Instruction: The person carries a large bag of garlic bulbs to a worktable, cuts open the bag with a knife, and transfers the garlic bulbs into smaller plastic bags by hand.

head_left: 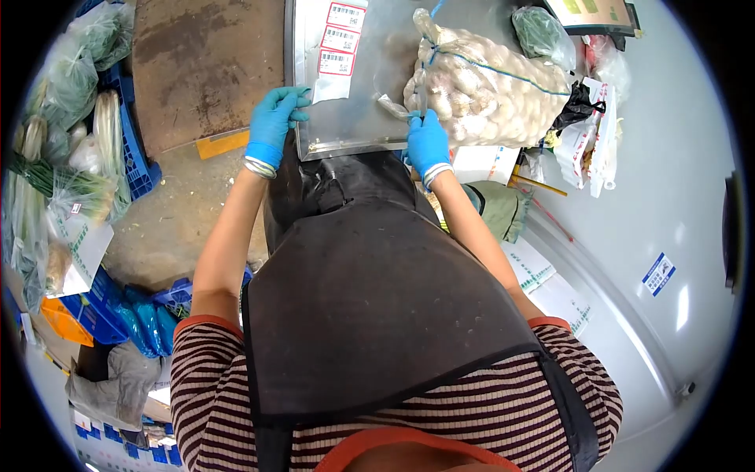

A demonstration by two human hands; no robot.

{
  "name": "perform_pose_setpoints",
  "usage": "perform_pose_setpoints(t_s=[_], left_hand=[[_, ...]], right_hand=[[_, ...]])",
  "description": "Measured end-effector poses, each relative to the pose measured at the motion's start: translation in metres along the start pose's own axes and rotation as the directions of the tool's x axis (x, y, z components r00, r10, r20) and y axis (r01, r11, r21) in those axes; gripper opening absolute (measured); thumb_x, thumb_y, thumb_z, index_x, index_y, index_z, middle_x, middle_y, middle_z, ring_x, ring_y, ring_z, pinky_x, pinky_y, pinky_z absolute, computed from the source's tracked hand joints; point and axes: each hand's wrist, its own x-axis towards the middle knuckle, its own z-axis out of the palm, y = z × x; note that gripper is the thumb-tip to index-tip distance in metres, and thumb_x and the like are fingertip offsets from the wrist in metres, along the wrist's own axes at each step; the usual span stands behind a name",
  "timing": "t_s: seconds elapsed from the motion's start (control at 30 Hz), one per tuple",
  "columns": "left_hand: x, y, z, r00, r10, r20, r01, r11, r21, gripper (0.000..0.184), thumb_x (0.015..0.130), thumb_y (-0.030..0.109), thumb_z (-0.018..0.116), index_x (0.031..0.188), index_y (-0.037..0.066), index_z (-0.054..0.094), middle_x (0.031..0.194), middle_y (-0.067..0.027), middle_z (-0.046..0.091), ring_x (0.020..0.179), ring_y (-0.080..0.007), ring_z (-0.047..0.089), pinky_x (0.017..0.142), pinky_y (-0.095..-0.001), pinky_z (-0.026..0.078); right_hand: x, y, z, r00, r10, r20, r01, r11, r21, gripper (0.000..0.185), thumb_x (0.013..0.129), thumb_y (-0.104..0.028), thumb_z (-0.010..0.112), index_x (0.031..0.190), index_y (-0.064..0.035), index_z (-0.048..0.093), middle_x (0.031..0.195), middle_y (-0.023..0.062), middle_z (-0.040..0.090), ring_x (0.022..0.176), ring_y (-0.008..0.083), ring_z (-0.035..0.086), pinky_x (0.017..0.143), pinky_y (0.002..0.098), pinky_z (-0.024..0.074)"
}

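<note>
Metal table [358, 130]: grey, shiny; on it, mesh bag [503, 106]: bulging, packed with pale bulbs, blue cord [482, 60] along it; left of bag, white strip [335, 79]: three red-framed barcode labels [341, 38]; left hand [272, 124] (blue glove): fingers parted at table edge, beside strip; right hand [429, 145] (blue glove): fingers bent at bag's near corner; pinching or not, cannot tell.

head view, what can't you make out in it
All in the head view:
Fine print on the barcode labels: too small.
Far end of the metal surface: cut off by the top edge.
Palm of the right hand: hidden by its own back, so its grip is unclear.
Inside of the black bag: hidden by its dark plastic.
</note>
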Motion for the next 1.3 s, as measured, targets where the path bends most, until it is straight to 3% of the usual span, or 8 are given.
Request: perform_pose_setpoints(t_s=[0.23,0.33,0.57,0.67,0.8,0.87,0.97,1.3], left_hand=[[-0.002,0.011,0.011,0.999,0.034,-0.008,-0.035,0.999,-0.018,0.026,0.096,0.02,0.054,0.112,0.002,0.063,0.096,-0.0065,0.069,0.072,-0.0074,0.061,0.064,-0.019,0.046],[0.0,0.01,0.014,1.0,0.021,-0.009,-0.021,1.0,-0.01,0.026,0.096,0.021,0.054,0.112,0.002,0.063,0.097,-0.0064,0.069,0.072,-0.0077,0.061,0.064,-0.0194,0.046],[-0.001,0.01,0.016,1.0,0.019,0.008,-0.019,1.0,-0.001,0.026,0.096,0.021,0.053,0.112,0.003,0.063,0.097,-0.0058,0.069,0.072,-0.008,0.061,0.063,-0.0193,0.046],[-0.001,0.012,0.013,1.0,0.015,0.016,-0.016,0.999,0.031,0.026,0.096,0.02,0.052,0.112,0.003,0.063,0.097,-0.0056,0.069,0.073,-0.008,0.061,0.064,-0.0193,0.046],[-0.005,0.021,0.009,0.997,0.065,-0.037,-0.065,0.998,-0.005,0.026,0.097,0.019,0.051,0.113,0.003,0.063,0.098,-0.005,0.069,0.074,-0.0073,0.061,0.064,-0.0191,0.045],[-0.019,0.04,0.009,0.987,0.155,-0.049,-0.155,0.988,0.016,0.026,0.097,0.019,0.051,0.113,0.003,0.063,0.099,-0.0049,0.069,0.075,-0.007,0.06,0.064,-0.0191,0.045],[-0.019,0.045,-0.005,0.977,0.182,-0.108,-0.178,0.983,0.044,0.023,0.097,0.015,0.051,0.111,0.003,0.063,0.101,-0.006,0.069,0.074,-0.007,0.06,0.063,-0.0186,0.045],[-0.012,0.027,-0.003,0.99,0.127,-0.064,-0.127,0.992,0.002,0.024,0.097,0.017,0.051,0.113,0.003,0.063,0.101,-0.0046,0.069,0.075,-0.0064,0.06,0.065,-0.0182,0.045]], right_hand=[[0.017,0.014,0.008,0.999,-0.01,0.042,0.007,0.998,0.065,0.023,0.095,-0.018,0.043,0.104,0.0021,0.047,0.086,0.0262,0.062,0.073,0.0386,0.063,0.067,0.0464,0.0506],[0.015,-0.003,-0.001,0.957,0.181,0.226,-0.263,0.872,0.414,0.021,0.093,-0.021,0.048,0.102,-0.0023,0.055,0.067,0.0057,0.053,0.051,0.0178,0.053,0.047,0.034,0.0457],[0.01,-0.018,-0.032,0.761,0.071,0.645,-0.561,0.57,0.6,0.025,0.094,-0.014,0.047,0.108,-0.0015,0.062,0.061,-0.0071,0.043,0.046,0.0055,0.036,0.042,0.0226,0.032],[-0.009,-0.001,-0.026,0.284,-0.104,0.953,-0.797,0.527,0.295,0.021,0.092,-0.017,0.051,0.099,-0.0015,0.065,0.06,-0.0046,0.045,0.05,0.0099,0.04,0.047,0.0263,0.0341],[-0.016,-0.026,0.038,0.724,-0.029,0.689,-0.482,0.693,0.536,0.028,0.094,-0.017,0.043,0.102,0.0009,0.063,0.059,-0.0025,0.045,0.045,0.0099,0.045,0.039,0.027,0.039],[-0.007,-0.032,0.019,0.776,-0.126,0.617,-0.303,0.785,0.541,0.028,0.093,-0.017,0.042,0.099,0.0019,0.062,0.06,-0.0004,0.047,0.042,0.0114,0.047,0.038,0.0288,0.0418],[-0.017,-0.034,-0.007,0.911,0.018,0.413,-0.25,0.819,0.516,0.025,0.094,-0.018,0.041,0.098,-0.0014,0.06,0.062,0.0028,0.049,0.041,0.0135,0.048,0.036,0.0292,0.041],[0.001,0.007,0.0,0.978,0.104,0.183,-0.17,0.903,0.394,0.022,0.094,-0.019,0.041,0.096,-0.0025,0.056,0.063,0.0063,0.05,0.04,0.0162,0.049,0.038,0.031,0.0428]])
